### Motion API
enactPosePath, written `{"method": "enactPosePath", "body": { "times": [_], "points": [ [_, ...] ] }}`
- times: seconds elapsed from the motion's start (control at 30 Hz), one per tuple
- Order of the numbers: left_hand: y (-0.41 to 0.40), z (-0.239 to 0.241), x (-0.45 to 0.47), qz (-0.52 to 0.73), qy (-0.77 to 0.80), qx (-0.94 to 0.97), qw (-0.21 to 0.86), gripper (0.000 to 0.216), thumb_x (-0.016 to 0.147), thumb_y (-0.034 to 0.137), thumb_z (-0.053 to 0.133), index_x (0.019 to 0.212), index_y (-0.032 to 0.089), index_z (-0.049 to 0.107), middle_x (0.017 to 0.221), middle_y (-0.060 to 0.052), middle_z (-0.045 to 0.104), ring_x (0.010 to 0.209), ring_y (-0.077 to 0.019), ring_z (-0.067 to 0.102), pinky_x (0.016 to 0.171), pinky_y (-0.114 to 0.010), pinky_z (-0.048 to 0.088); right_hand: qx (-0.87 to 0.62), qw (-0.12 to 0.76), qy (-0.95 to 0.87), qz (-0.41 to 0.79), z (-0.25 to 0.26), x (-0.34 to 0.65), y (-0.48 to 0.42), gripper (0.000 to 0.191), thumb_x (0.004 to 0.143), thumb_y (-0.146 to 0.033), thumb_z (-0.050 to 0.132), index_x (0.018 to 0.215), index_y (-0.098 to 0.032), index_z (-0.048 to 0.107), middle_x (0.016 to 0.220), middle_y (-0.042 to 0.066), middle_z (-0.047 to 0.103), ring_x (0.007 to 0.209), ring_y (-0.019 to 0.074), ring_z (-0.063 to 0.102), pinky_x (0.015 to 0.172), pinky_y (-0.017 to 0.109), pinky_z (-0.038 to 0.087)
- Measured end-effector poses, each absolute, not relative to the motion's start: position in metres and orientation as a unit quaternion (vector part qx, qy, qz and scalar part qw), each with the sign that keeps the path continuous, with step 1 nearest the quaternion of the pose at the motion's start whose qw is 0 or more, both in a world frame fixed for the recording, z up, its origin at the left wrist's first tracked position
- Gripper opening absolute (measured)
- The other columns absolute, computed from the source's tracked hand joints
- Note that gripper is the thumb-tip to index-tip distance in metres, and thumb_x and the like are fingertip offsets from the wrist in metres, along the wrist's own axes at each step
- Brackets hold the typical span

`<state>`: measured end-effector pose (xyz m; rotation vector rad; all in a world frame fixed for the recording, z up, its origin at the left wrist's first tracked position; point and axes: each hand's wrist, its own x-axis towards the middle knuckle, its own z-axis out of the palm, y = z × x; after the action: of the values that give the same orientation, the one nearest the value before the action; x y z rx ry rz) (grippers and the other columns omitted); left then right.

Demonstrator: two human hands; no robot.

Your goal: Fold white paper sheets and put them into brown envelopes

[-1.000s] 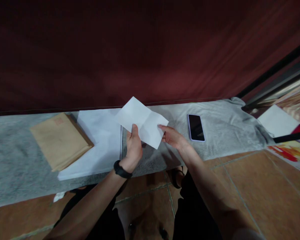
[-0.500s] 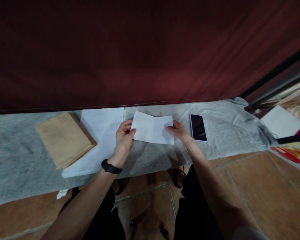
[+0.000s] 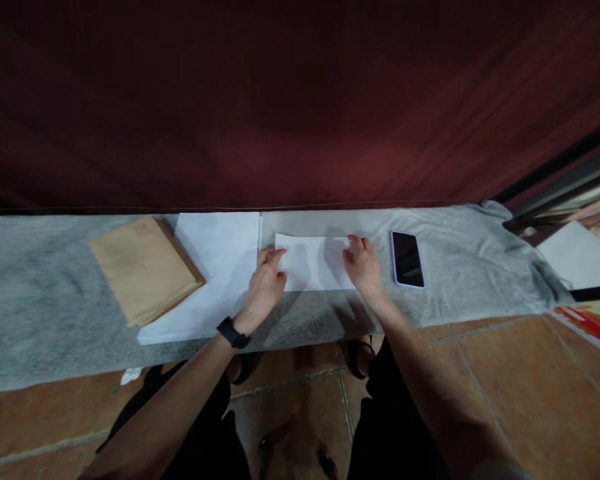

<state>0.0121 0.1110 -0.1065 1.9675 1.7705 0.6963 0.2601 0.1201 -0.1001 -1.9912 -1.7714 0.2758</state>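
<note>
Hands (image 3: 266,285) apart, loosely spread, touching opposite ends of white paper (image 3: 313,263) lying between.

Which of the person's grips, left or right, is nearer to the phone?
Right. The right grip is just left of the phone, at the right end of the small white sheet; the left grip is farther left, at the sheet's left end.

White paper (image 3: 313,263): one plain, unmarked piece, oblong, lying nearly flat on the grey cloth (image 3: 480,267), long edges running left to right. Far-left corner slightly raised; far edge bowed near it. Soft shadows across the surface. Left end touched by fingertips of the left hand (image 3: 267,281); right end partly covered by the right hand (image 3: 365,270).
</note>
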Motion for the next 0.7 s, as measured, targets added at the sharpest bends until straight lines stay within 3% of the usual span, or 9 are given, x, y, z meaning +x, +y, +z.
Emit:
{"method": "enactPosePath", "body": {
  "times": [0.13, 0.27, 0.43, 0.7],
  "points": [
    [0.097, -0.095, 0.025, 0.205, 0.640, 0.735, 0.091, 0.049, 0.092, 0.017, 0.048, 0.139, 0.020, 0.058, 0.152, -0.017, 0.048, 0.140, -0.0372, 0.047, 0.113, -0.060, 0.041, -0.641, 0.258, -0.705, 0.159, -0.107, 0.233, 0.103, 0.045, 0.102, -0.023, 0.035, 0.141, -0.018, 0.056, 0.141, 0.013, 0.060, 0.133, 0.0224, 0.055, 0.115, 0.038, 0.043],
    [0.081, -0.102, 0.042, 0.196, 0.567, 0.796, 0.076, 0.053, 0.102, 0.030, 0.036, 0.153, 0.015, 0.041, 0.167, -0.015, 0.028, 0.157, -0.0323, 0.019, 0.125, -0.060, 0.020, -0.555, 0.229, -0.780, 0.175, -0.121, 0.209, 0.078, 0.052, 0.103, -0.027, 0.032, 0.153, -0.017, 0.045, 0.158, 0.011, 0.046, 0.148, 0.0214, 0.040, 0.124, 0.043, 0.034],
    [0.073, -0.123, 0.048, 0.142, 0.510, 0.837, 0.141, 0.063, 0.105, 0.042, 0.024, 0.156, 0.007, 0.033, 0.165, -0.019, 0.032, 0.156, -0.0277, 0.022, 0.126, -0.052, 0.024, -0.547, 0.159, -0.813, 0.122, -0.133, 0.208, 0.061, 0.057, 0.102, -0.023, 0.032, 0.158, -0.012, 0.037, 0.164, 0.012, 0.036, 0.155, 0.0223, 0.028, 0.128, 0.047, 0.022],
    [0.071, -0.128, 0.041, 0.143, 0.516, 0.839, 0.093, 0.075, 0.102, 0.055, 0.037, 0.157, 0.005, 0.031, 0.166, -0.023, 0.027, 0.157, -0.0314, 0.019, 0.127, -0.051, 0.022, -0.582, 0.149, -0.796, 0.074, -0.134, 0.223, 0.060, 0.058, 0.106, -0.033, 0.035, 0.159, -0.011, 0.033, 0.166, 0.014, 0.032, 0.155, 0.0256, 0.027, 0.127, 0.048, 0.022]
  ]
}}
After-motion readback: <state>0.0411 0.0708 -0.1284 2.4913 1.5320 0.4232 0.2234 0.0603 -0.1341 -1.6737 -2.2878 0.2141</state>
